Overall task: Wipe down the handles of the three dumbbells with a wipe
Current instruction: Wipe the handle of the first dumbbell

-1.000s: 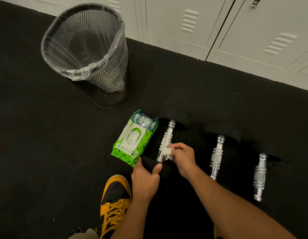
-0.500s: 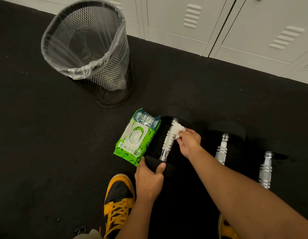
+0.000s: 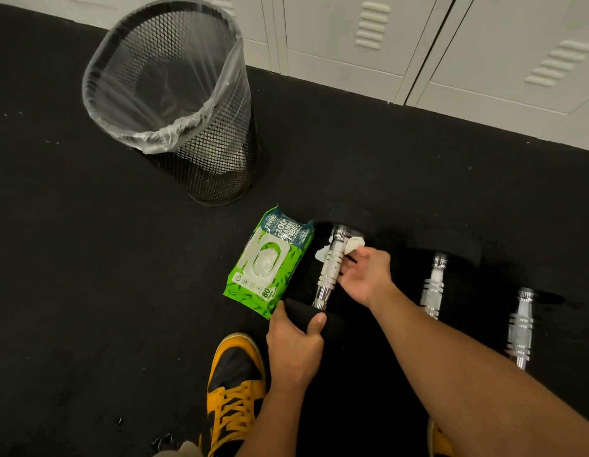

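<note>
Three black dumbbells with chrome handles lie side by side on the black floor. My left hand [image 3: 294,347] grips the near head of the left dumbbell [image 3: 331,272]. My right hand [image 3: 364,275] pinches a white wipe [image 3: 354,243] that wraps under the far end of that chrome handle, its other end showing on the handle's left. The middle dumbbell [image 3: 433,285] and the right dumbbell [image 3: 520,324] lie untouched to the right, partly hidden behind my right forearm.
A green pack of wipes [image 3: 268,262] lies just left of the left dumbbell. A black mesh waste bin [image 3: 174,103] with a clear liner stands at the back left. White lockers [image 3: 418,44] line the far edge. My yellow-and-black shoe [image 3: 235,390] is near my left hand.
My right hand slid the wipe from the near end of the left handle up to its far end. The left hand stayed on the near head.
</note>
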`<action>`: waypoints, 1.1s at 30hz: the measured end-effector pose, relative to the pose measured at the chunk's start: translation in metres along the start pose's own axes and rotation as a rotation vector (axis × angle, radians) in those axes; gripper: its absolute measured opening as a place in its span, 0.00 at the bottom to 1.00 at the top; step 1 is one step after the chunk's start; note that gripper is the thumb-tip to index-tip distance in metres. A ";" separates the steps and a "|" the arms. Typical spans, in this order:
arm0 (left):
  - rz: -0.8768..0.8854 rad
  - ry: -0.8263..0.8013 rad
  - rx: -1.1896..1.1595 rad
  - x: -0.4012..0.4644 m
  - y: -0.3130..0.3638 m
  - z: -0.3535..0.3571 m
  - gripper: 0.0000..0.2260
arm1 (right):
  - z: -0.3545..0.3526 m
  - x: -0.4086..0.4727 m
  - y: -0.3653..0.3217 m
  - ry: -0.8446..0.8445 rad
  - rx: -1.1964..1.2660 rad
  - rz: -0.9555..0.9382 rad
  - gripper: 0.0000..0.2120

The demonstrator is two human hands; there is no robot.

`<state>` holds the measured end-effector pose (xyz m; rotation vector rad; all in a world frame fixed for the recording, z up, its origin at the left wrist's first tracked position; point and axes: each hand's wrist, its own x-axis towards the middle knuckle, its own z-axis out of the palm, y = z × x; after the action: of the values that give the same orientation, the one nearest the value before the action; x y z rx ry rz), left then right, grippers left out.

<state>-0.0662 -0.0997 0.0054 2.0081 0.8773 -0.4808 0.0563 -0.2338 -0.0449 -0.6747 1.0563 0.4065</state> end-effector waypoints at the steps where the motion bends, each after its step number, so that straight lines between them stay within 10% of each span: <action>1: -0.002 0.001 0.000 0.000 0.000 0.000 0.38 | -0.003 0.002 -0.001 -0.016 0.014 0.021 0.19; 18: 0.005 -0.029 0.016 0.001 0.001 -0.001 0.40 | -0.008 -0.007 0.008 -0.061 -0.257 -0.087 0.05; 33: 0.025 -0.030 0.028 0.000 0.003 -0.003 0.40 | -0.005 0.000 0.000 -0.115 -0.188 -0.046 0.13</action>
<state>-0.0636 -0.0986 0.0088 2.0301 0.8299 -0.5103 0.0529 -0.2371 -0.0463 -0.8313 0.8985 0.5025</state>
